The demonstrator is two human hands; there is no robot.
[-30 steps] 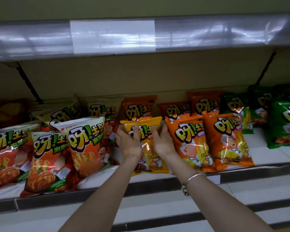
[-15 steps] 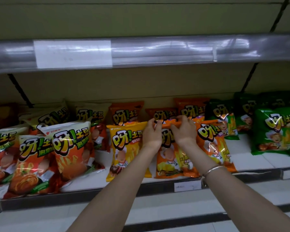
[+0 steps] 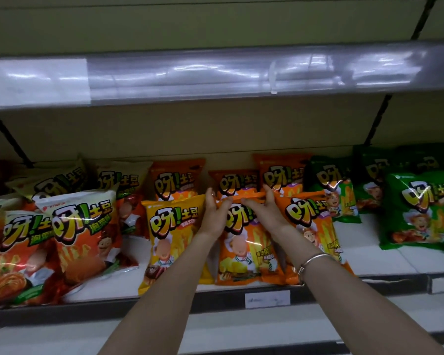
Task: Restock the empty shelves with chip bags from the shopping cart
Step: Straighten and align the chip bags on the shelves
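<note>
While the left hand and right hand pinch its top edge, the orange chip bag stands on the shelf.
Hands: close together, thumbs in front, fingers behind. Position: front row, between the yellow bag and a second orange bag.

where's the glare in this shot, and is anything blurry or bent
Head view: white glare streaks along the clear price rail; small glints on the green bag and the white-topped bag. Head view: light dim and yellowish, rail bowed by the wide lens; the orange bag held by the left hand and right hand reads sharp.
</note>
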